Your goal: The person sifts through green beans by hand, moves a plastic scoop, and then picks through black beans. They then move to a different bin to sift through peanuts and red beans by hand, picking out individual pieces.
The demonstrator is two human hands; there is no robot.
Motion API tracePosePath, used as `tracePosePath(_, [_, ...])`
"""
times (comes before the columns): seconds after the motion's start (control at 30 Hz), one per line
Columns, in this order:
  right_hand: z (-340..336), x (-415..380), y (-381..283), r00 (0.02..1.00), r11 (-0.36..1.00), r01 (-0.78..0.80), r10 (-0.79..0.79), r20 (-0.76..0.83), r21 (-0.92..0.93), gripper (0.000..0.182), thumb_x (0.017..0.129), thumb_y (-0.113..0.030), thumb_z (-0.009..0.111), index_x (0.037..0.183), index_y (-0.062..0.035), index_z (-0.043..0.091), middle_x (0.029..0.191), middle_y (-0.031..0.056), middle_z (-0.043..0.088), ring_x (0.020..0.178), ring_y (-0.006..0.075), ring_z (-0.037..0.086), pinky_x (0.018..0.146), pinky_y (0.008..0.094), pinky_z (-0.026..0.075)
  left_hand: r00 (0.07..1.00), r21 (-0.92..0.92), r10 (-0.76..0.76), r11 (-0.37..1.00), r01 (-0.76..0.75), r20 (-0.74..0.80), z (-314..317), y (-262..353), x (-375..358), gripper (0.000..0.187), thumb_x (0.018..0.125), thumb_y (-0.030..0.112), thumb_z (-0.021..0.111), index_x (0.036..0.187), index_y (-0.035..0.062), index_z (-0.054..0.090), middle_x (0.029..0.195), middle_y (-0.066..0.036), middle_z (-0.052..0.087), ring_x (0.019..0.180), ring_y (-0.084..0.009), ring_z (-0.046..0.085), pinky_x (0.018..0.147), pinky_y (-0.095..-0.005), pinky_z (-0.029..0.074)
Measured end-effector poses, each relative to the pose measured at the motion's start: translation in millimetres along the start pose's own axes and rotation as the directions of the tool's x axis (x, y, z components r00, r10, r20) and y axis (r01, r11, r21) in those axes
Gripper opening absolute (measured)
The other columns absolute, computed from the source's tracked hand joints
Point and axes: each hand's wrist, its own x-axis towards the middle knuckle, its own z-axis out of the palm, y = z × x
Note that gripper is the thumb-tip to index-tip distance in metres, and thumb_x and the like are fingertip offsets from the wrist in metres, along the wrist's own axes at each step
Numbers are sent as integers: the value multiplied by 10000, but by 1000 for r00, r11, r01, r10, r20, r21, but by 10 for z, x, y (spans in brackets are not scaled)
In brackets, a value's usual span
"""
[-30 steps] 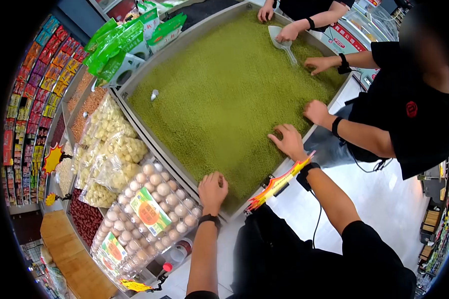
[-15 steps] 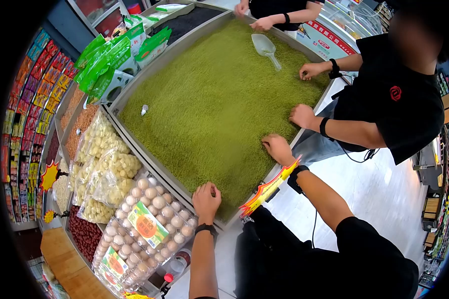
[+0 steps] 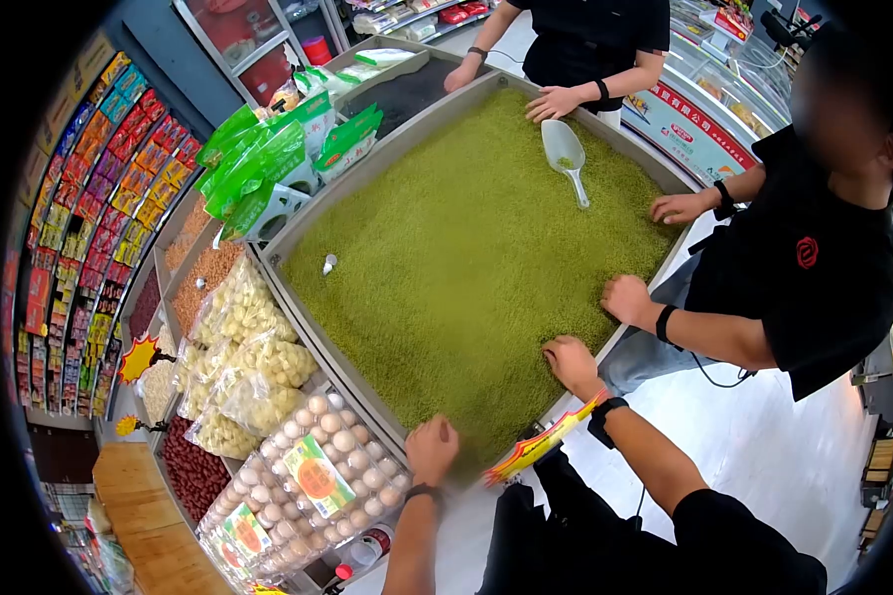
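Note:
A wide bin holds a bed of small green beans, which look like mung beans. At its near corner, my left hand is over the rim next to the egg cartons. Its fingers are curled closed, and what they hold, if anything, is hidden. My right hand rests at the right edge of the beans, fingers loosely bent and a little apart, with nothing visible in them. A clear plastic scoop lies on the beans at the far side, a few beans in it. A small white object sits on the left part.
Clear egg cartons, bagged pale yellow food and red beans stand left. Green-and-white packets line the far-left rim. A price sign is at the near rim. Two people stand across, hands at the rim.
The view has shifted, so the bin appears lower and further right. A co-worker's hand at the right has spread its fingers. My left hand looks more tightly curled.

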Motion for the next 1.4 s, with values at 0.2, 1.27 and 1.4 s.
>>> tracePosePath(0.2, [122, -23, 83, 998, 998, 31, -28, -58, 50, 126, 908, -140, 630, 976, -63, 704, 943, 141, 665, 962, 348, 631, 873, 444, 507, 995, 44, -81, 996, 79, 52, 75, -65, -7, 94, 823, 173, 675, 788, 108, 617, 648, -57, 629, 658, -291, 645, 687, -437, 511])
tracePosePath(1.27, [-73, 8, -49, 996, 994, 38, -30, 79, -101, 176, 870, -134, 583, 1018, -149, 676, 990, 46, 677, 1018, 223, 635, 930, 427, 393, 987, 119, -121, 987, 108, 105, 90, -53, 16, 87, 840, 190, 653, 816, 117, 611, 613, -64, 627, 606, -304, 639, 646, -457, 494])
tracePosePath(1.4, [-40, 7, -35, 997, 994, 79, -79, 7, -82, 179, 860, -124, 588, 1008, -163, 682, 971, 33, 687, 996, 216, 640, 934, 433, 384, 988, 130, -110, 987, 96, 106, 76, -47, 20, 91, 842, 182, 654, 810, 112, 606, 614, -67, 629, 616, -304, 647, 646, -454, 500])
